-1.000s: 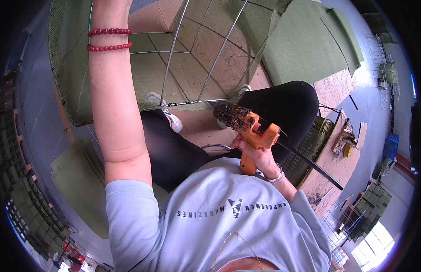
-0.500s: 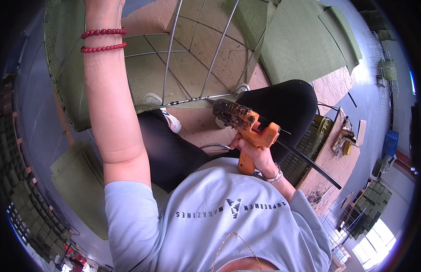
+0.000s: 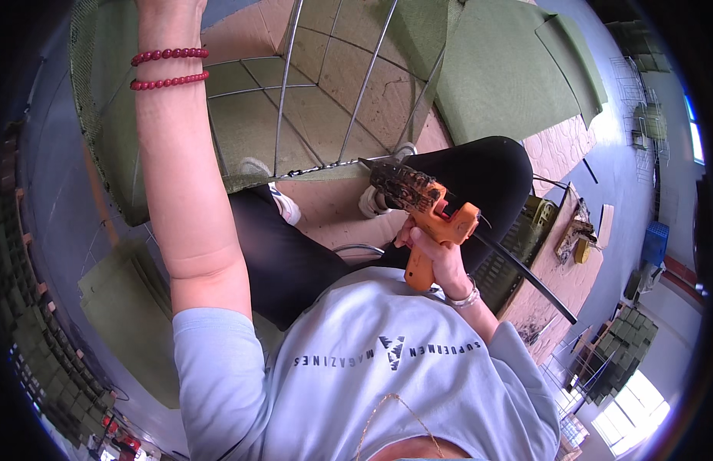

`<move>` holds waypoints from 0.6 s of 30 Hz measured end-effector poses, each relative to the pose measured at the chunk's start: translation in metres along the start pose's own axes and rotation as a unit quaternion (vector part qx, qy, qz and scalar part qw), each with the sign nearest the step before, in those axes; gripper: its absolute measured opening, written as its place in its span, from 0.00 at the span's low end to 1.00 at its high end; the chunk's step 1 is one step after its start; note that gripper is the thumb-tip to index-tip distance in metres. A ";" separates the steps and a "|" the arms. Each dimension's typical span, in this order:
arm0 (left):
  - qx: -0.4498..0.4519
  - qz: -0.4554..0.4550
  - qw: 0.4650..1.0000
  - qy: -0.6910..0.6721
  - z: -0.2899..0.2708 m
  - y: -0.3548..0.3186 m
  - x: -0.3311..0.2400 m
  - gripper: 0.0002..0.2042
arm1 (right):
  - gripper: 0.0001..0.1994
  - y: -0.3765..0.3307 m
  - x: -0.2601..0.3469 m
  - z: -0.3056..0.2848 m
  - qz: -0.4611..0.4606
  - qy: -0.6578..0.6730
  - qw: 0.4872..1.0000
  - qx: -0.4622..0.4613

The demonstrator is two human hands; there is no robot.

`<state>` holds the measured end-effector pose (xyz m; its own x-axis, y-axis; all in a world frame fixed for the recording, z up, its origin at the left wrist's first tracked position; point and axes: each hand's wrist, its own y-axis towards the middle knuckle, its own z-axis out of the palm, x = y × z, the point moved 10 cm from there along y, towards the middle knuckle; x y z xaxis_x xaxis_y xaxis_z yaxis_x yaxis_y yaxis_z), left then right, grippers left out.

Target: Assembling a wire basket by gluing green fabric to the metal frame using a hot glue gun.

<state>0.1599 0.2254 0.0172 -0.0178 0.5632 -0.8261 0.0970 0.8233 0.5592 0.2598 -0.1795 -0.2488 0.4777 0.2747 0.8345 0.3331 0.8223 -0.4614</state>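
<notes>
While gripped, glue gun nears wire frame.

This looks like a craft workshop or small factory floor. Large green felt sheets lie on the grey floor beside a wire frame partly covered in green. Wooden boards carry scraps, and stacked green pieces stand near a bright window.
</notes>
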 end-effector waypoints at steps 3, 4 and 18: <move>-0.003 0.007 1.000 -0.007 -0.002 0.002 0.002 0.09 | 0.12 -0.002 0.002 0.004 0.000 0.002 1.000 0.007; -0.006 0.013 1.000 -0.007 -0.004 0.002 0.001 0.09 | 0.12 -0.002 0.002 0.003 0.000 0.002 1.000 0.007; -0.021 0.010 1.000 0.014 -0.018 0.005 0.004 0.09 | 0.11 0.000 0.006 -0.009 -0.026 0.007 0.999 -0.021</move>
<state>0.1419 0.2329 0.0178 -0.0449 0.5808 -0.8128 0.0559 0.8138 0.5784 0.2704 -0.1825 -0.2463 0.4707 0.2254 0.8530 0.3913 0.8132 -0.4307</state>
